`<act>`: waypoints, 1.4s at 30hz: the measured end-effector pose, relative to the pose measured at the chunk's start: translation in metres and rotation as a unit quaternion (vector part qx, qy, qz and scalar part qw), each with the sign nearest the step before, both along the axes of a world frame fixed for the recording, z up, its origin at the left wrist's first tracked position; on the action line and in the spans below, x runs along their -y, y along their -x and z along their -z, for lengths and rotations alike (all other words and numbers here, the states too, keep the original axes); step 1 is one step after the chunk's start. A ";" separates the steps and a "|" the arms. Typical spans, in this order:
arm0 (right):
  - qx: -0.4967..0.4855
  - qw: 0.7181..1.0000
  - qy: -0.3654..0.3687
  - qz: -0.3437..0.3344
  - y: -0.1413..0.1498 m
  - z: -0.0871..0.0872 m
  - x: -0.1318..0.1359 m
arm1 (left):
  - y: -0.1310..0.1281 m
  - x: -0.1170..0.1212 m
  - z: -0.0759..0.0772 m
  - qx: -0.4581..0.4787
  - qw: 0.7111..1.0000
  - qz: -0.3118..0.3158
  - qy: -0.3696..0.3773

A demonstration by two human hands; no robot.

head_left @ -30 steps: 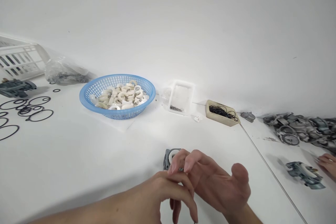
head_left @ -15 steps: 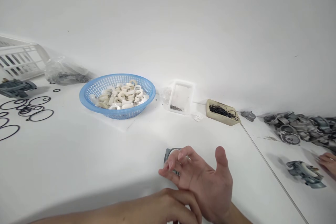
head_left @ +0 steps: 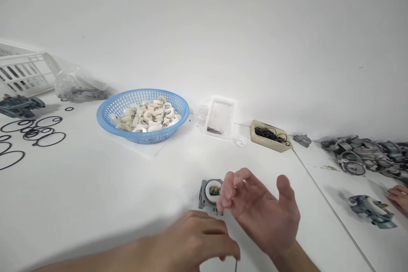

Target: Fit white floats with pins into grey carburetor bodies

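Note:
My left hand [head_left: 199, 240] is at the lower middle, its fingers bent and pinched downward. A thin dark rod [head_left: 236, 265] sticks out below its fingertips; the rest is hidden. Right beside it, my right hand [head_left: 263, 212] is turned palm up, with the thumb apart and the fingers loosely curled. No object shows in its palm. Just beyond both hands a grey metal carburetor [head_left: 204, 193] sits on the table, with a white plastic ring-shaped float [head_left: 210, 186] and brass parts on top. My right fingertips cover its right edge from view.
A blue basket [head_left: 143, 136] holds white floats. Behind are a white tray [head_left: 219, 114] with small pins and a cream box [head_left: 270, 144] of black rings. Black O-rings [head_left: 51, 139] and a carburetor [head_left: 21, 106] lie left. Right are metal parts [head_left: 366, 153], another carburetor [head_left: 371, 211] and another person's hand [head_left: 400, 197].
My hands have separated: the right moved right and slightly up, the left off its palm. More of the carburetor shows, and the thin rod has come into view below my left fingers.

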State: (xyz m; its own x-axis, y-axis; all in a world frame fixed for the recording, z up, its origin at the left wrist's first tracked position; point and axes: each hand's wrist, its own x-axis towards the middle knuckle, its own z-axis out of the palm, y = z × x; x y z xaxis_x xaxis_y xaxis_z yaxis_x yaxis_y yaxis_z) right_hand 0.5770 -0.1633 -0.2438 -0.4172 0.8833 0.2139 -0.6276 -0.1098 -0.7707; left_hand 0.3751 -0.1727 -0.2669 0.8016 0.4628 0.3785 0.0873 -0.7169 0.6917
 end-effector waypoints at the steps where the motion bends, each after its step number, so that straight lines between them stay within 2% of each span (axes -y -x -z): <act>1: 0.063 0.997 -0.030 0.036 -0.005 0.000 -0.001 | 0.000 -0.001 0.000 0.006 0.998 -0.031 -0.050; 4: 0.259 0.954 -0.101 0.115 -0.016 -0.001 -0.005 | 0.000 -0.007 0.001 0.044 0.984 -0.111 -0.129; 6: 0.322 0.934 -0.110 0.107 -0.018 -0.002 -0.006 | 0.001 -0.011 0.003 0.080 0.973 -0.156 -0.148; 9: 0.344 0.931 -0.104 0.061 -0.016 -0.003 -0.006 | 0.001 -0.018 0.006 0.117 0.957 -0.201 -0.172; 13: 0.343 0.933 -0.103 0.020 -0.011 0.000 -0.007 | 0.001 -0.024 0.008 0.138 0.949 -0.216 -0.183; 19: 0.325 0.944 -0.058 0.022 -0.006 0.004 -0.009 | -0.002 -0.027 0.010 0.143 0.947 -0.222 -0.184; 23: 0.302 0.952 -0.037 0.036 -0.005 0.001 -0.012 | -0.001 -0.028 0.009 0.143 0.950 -0.229 -0.155; 25: 0.317 0.946 -0.038 0.061 -0.010 0.000 -0.015 | 0.000 -0.030 0.009 0.127 0.954 -0.236 -0.134; 27: 0.366 0.922 -0.056 0.114 -0.018 0.000 -0.019 | 0.001 -0.033 0.011 0.084 0.960 -0.244 -0.109; 29: 0.430 0.884 -0.077 0.165 -0.028 0.002 -0.026 | 0.003 -0.037 0.014 0.033 0.965 -0.249 -0.077; 31: 0.469 0.862 -0.084 0.172 -0.035 0.006 -0.033 | 0.003 -0.041 0.017 -0.006 0.968 -0.248 -0.034; 37: 0.443 0.893 -0.008 0.081 -0.032 0.016 -0.044 | 0.003 -0.050 0.014 -0.030 0.968 -0.233 0.090; 42: 0.422 0.905 0.022 0.055 -0.028 0.019 -0.044 | 0.003 -0.053 0.012 -0.007 0.972 -0.221 0.081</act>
